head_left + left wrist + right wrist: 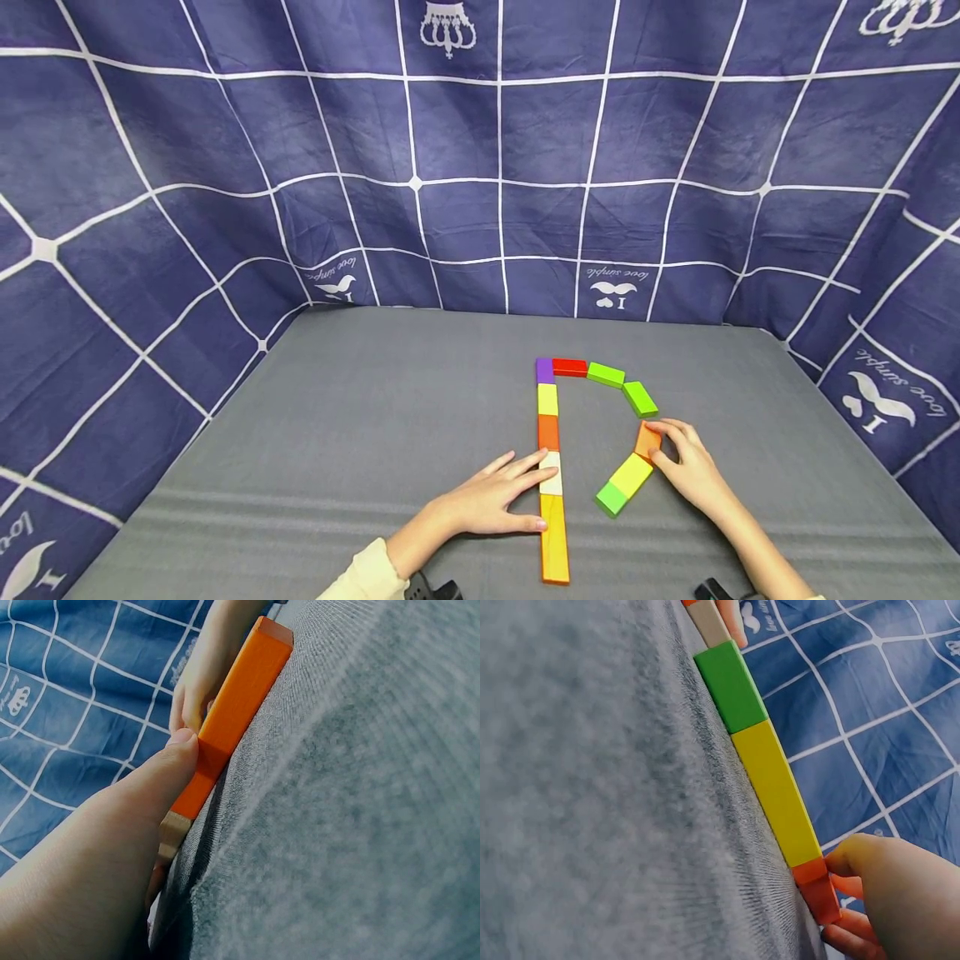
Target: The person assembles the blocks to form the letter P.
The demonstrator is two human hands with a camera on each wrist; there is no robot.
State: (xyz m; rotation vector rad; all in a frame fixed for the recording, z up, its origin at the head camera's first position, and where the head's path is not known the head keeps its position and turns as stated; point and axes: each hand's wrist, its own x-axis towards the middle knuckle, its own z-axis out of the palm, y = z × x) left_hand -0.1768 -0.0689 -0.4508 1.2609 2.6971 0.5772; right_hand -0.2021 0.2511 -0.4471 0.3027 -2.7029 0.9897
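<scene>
My left hand (pixel 491 504) lies with spread fingers against a straight column of blocks. Its fingertips touch the cream block (pixel 552 482), and its thumb touches the long yellow-orange block (pixel 555 550), whose orange side (pixel 244 690) shows in the left wrist view. On the right, my right hand (pixel 693 471) pinches a short orange block (pixel 646 440) between thumb and fingers; the block rests on the table. Against that block sits a yellow block (pixel 631 474), followed by a green block (pixel 611 499). The right wrist view shows the same yellow block (pixel 776 795) and green block (pixel 731 686) in line.
Farther up the column are an orange-red block (pixel 548 432), a pale yellow block (pixel 547 399) and a purple block (pixel 544 371). From its top, a red block (pixel 570 367) and two light-green blocks (pixel 606 374) curve rightward. A blue gridded cloth (pixel 465 217) hangs behind the grey table (pixel 360 400).
</scene>
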